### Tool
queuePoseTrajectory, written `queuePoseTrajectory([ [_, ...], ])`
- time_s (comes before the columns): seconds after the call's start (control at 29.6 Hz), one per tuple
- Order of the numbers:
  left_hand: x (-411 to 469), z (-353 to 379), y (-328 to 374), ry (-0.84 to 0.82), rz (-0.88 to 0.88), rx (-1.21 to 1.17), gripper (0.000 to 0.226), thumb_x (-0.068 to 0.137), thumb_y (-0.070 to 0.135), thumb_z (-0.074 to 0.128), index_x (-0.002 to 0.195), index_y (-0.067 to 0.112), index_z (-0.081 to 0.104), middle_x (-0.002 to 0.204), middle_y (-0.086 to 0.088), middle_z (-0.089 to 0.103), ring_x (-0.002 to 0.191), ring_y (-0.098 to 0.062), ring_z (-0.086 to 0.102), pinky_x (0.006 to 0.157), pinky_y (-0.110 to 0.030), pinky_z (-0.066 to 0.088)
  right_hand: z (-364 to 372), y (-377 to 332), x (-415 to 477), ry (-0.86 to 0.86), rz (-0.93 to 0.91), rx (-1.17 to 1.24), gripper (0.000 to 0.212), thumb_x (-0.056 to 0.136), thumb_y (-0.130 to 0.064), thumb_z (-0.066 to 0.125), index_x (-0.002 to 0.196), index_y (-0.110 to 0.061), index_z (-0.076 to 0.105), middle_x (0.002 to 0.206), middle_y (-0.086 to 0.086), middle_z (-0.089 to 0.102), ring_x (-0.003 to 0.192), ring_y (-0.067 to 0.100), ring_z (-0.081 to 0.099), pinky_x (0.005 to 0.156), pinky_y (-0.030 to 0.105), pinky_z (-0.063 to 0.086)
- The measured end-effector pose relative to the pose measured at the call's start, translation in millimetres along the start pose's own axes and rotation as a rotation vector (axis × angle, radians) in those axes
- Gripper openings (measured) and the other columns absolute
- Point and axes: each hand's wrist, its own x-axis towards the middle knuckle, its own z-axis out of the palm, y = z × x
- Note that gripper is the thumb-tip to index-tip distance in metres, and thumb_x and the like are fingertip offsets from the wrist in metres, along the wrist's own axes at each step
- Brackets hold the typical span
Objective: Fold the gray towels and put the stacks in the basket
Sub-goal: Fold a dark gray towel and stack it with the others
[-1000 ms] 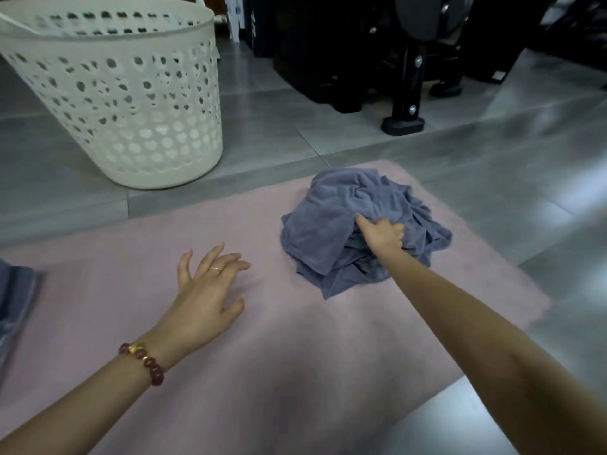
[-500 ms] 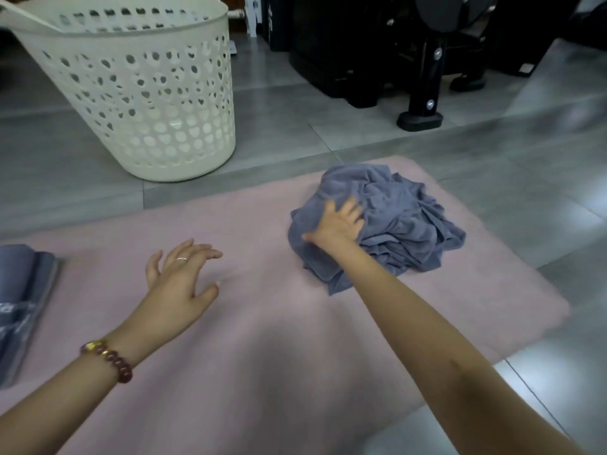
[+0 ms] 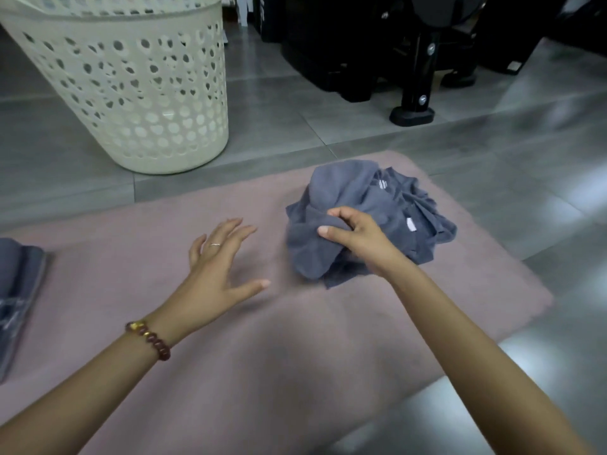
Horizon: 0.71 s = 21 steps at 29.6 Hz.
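The right hand [image 3: 358, 239] pinches the near-left edge of the crumpled gray towel pile [image 3: 371, 218] on the pink mat [image 3: 262, 339] — the left hand [image 3: 218, 261] hovers spread and empty, left of the pile, apart from it.

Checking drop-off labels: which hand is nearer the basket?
Left. The left hand is spread open over the mat, in front of the basket; the right hand grips the towel pile, farther right.
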Motion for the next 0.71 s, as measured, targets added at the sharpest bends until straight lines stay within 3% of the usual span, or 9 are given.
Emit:
queuePoseTrajectory([
  [0.07,6.3,-0.4,11.6,0.013,0.076,-0.064,0.098,0.056,0.072,0.060,0.140,0.046,0.015,0.150,0.019,0.010,0.142,-0.001,0.002,0.115,-0.036,0.004,27.2,-23.1,-13.8,-0.251,0.045,0.295,0.024,0.076,-0.020,0.074,0.096,-0.016,0.060,0.084,-0.009,0.068,0.080,0.002,0.062,0.074,0.016,0.050],
  [0.17,4.5,-0.3,12.5,0.175,-0.058,-0.450,0.072,0.059,0.055,0.069,0.124,0.043,0.040,0.132,0.024,0.042,0.125,0.004,0.042,0.108,-0.024,0.030,65.5,-35.6,-18.6,-0.462,0.151,0.521,0.058,0.069,-0.043,0.073,0.117,-0.015,0.056,0.106,-0.002,0.067,0.100,0.011,0.062,0.089,0.028,0.052],
  [0.24,-0.4,-2.0,6.2,0.271,-0.245,-0.633,0.043,0.069,0.043,0.071,0.107,0.032,0.055,0.111,0.017,0.060,0.101,0.007,0.057,0.089,-0.011,0.043,76.8,-33.3,-14.5,-0.383,0.121,0.389,0.065,0.071,-0.044,0.076,0.126,-0.023,0.049,0.121,-0.001,0.057,0.113,0.011,0.053,0.097,0.031,0.046],
  [0.34,-4.7,-14.8,-5.9,0.388,-0.623,-0.912,0.008,0.088,0.025,0.065,0.091,0.018,0.063,0.090,-0.001,0.067,0.085,-0.015,0.063,0.071,-0.020,0.053,76.2,-9.1,-16.4,-0.319,0.090,-0.144,0.071,0.077,-0.034,0.074,0.137,-0.030,0.036,0.141,-0.005,0.040,0.131,0.005,0.036,0.110,0.028,0.033],
  [0.37,-6.4,-21.8,-12.6,0.429,-0.718,-1.010,0.012,0.090,0.027,0.061,0.092,0.016,0.064,0.090,-0.004,0.068,0.083,-0.017,0.064,0.069,-0.022,0.054,78.4,3.6,-22.2,-0.400,0.150,-0.262,0.074,0.077,-0.032,0.076,0.139,-0.030,0.035,0.142,-0.007,0.039,0.131,0.006,0.036,0.109,0.027,0.033],
  [0.44,-8.8,-33.3,-23.7,0.474,-0.794,-1.089,0.018,0.090,0.033,0.059,0.093,0.015,0.063,0.088,-0.004,0.068,0.078,-0.016,0.065,0.063,-0.021,0.056,88.9,31.4,-39.5,-0.513,0.158,-0.426,0.057,0.079,-0.025,0.074,0.128,-0.020,0.045,0.129,-0.004,0.052,0.118,0.010,0.050,0.100,0.026,0.044],
  [0.51,-12.1,-39.4,-29.4,0.494,-0.763,-1.043,0.013,0.090,0.030,0.060,0.090,0.017,0.063,0.085,-0.002,0.067,0.074,-0.013,0.064,0.058,-0.018,0.053,103.9,53.1,-53.9,-0.431,0.148,-0.448,0.034,0.085,-0.020,0.064,0.115,-0.009,0.054,0.111,0.006,0.063,0.100,0.019,0.059,0.090,0.034,0.051],
  [0.61,-18.9,-40.9,-47.8,0.554,-0.768,-0.958,0.019,0.090,0.026,0.060,0.098,0.008,0.061,0.093,-0.009,0.066,0.080,-0.018,0.062,0.056,-0.016,0.050,130.6,51.7,-65.2,-0.532,0.347,-0.199,0.026,0.096,-0.013,0.051,0.122,-0.013,0.054,0.116,-0.002,0.064,0.108,0.013,0.059,0.094,0.021,0.048],
  [0.71,-22.9,-45.1,-64.7,0.451,-0.828,-1.063,0.072,0.079,0.052,0.059,0.123,-0.004,0.046,0.121,-0.027,0.056,0.101,-0.032,0.060,0.074,-0.028,0.052,144.1,29.3,-68.2,-0.564,0.524,0.297,0.020,0.098,-0.011,0.042,0.108,-0.012,0.060,0.099,-0.003,0.071,0.095,0.011,0.066,0.088,0.024,0.052],
])
